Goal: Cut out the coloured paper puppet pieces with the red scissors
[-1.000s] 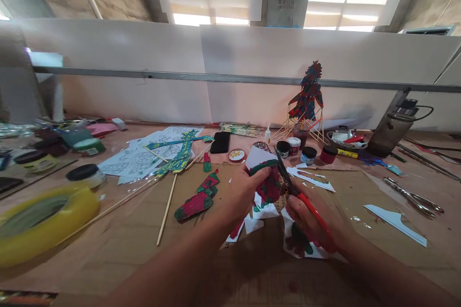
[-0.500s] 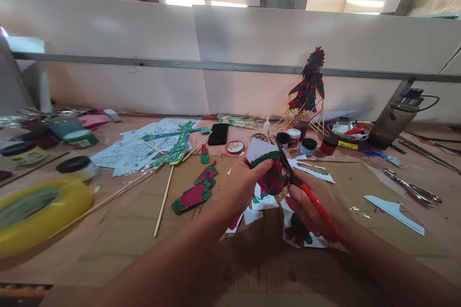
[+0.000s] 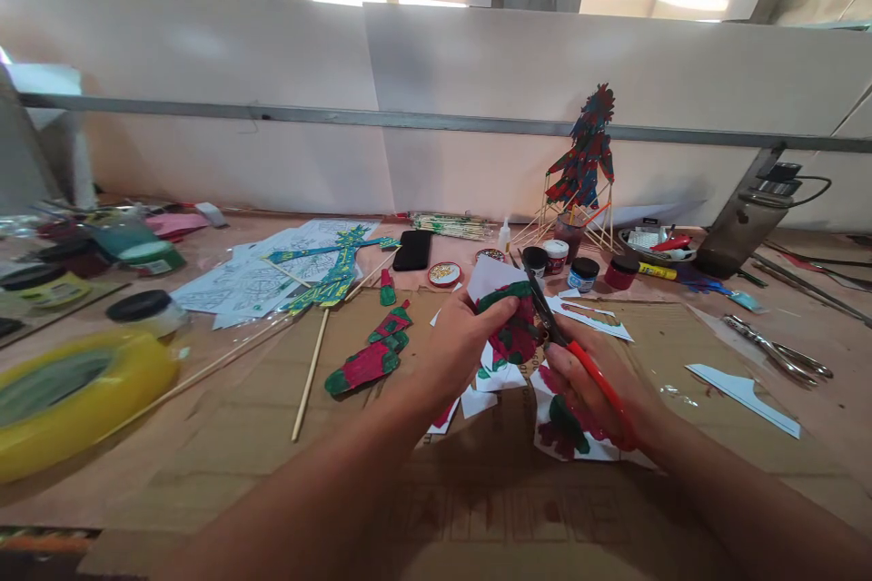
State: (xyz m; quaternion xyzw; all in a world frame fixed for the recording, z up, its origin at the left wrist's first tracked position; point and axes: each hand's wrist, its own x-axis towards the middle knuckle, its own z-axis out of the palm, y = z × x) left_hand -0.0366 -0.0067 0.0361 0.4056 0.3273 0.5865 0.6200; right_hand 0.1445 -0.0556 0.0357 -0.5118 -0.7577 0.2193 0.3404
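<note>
Cutting painted paper (image 3: 512, 320) | scissors (image 3: 570, 352) seemingly slightly advanced | hands unmoved

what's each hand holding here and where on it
The left hand pinches the red-and-green painted paper piece by its left edge. The right hand holds the red-handled scissors by the handles, blades at the paper.

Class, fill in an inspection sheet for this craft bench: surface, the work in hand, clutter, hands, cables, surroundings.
Surface: brown cardboard sheet on the bench.
Work in hand: painted red-and-green paper piece; red-handled scissors, blades at its right edge.
Clutter: paper offcuts, painted cutout, paint jars, black phone, yellow tape roll, metal pliers.
Hands: left hand grips the paper piece; right hand grips the scissors.
Cables: nothing seen.
Surroundings: white partition boards; stick puppet standing against them.
</note>
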